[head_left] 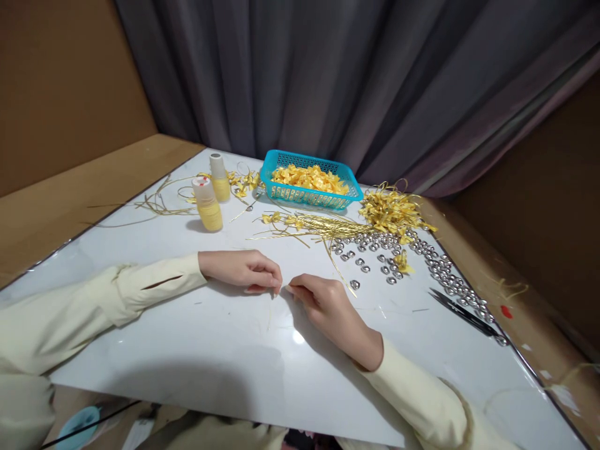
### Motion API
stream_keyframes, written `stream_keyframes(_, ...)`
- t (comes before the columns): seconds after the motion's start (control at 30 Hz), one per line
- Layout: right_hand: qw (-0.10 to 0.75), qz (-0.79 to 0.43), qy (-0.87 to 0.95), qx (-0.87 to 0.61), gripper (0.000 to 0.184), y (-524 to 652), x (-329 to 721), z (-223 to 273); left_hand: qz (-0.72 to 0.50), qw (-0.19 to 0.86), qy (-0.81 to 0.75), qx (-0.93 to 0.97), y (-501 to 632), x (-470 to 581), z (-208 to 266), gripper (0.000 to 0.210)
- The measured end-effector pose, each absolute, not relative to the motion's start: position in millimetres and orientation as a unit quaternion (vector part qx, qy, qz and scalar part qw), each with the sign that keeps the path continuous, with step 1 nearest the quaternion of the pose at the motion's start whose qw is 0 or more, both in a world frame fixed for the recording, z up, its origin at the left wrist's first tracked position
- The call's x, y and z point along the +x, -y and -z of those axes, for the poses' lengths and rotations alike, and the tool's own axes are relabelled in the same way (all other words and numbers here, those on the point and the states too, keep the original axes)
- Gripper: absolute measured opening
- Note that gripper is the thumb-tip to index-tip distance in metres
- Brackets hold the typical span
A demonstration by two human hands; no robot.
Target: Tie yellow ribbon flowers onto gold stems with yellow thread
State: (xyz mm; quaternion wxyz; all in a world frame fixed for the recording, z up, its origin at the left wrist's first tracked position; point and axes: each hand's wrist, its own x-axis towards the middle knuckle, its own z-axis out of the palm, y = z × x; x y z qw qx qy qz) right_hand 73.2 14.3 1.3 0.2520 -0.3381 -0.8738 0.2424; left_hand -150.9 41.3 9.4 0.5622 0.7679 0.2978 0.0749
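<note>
My left hand [248, 272] is over the middle of the white tabletop [187, 356], its fingers curled and the tips pinched together. Close by on the right, my right hand [323, 300] also pinches thumb against fingers, the two sets of fingertips nearly meeting. Whatever is between them is too small to make out. A faint, thin pale strand [270, 315] shows just below the left fingertips. Beyond the hands lies a bundle of gold wire stems [328, 226], ending at the right in a cluster of yellow ribbon flowers [391, 209].
Many small silver ingot-shaped pieces [450, 275] are scattered at the right, near black snips [464, 312]. A blue basket [304, 196] of yellow ribbon pieces stands at the back. Two bottles with yellow contents [209, 212] stand back left, beside loose gold wires [159, 203].
</note>
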Motion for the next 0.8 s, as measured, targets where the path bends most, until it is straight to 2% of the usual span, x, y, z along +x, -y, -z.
stream_keyframes(0.5,0.224,-0.251,0.877,-0.342,0.015,-16,74,-12,-0.080,0.563,-0.299,0.767,-41,-151,-9,0.030)
stream_keyframes(0.63,0.242,-0.151,0.895,-0.344,0.024,-24,96,-37,-0.076,0.566,-0.303,0.763,-42,-151,-9,0.030)
stream_keyframes(0.7,0.229,-0.095,0.893,-0.375,0.023,-31,123,-52,-0.075,0.569,-0.301,0.762,-42,-152,-9,0.029)
stream_keyframes(0.8,0.123,0.008,0.857,-0.500,0.014,-47,182,-66,-0.077,0.572,-0.299,0.760,-41,-152,-9,0.028)
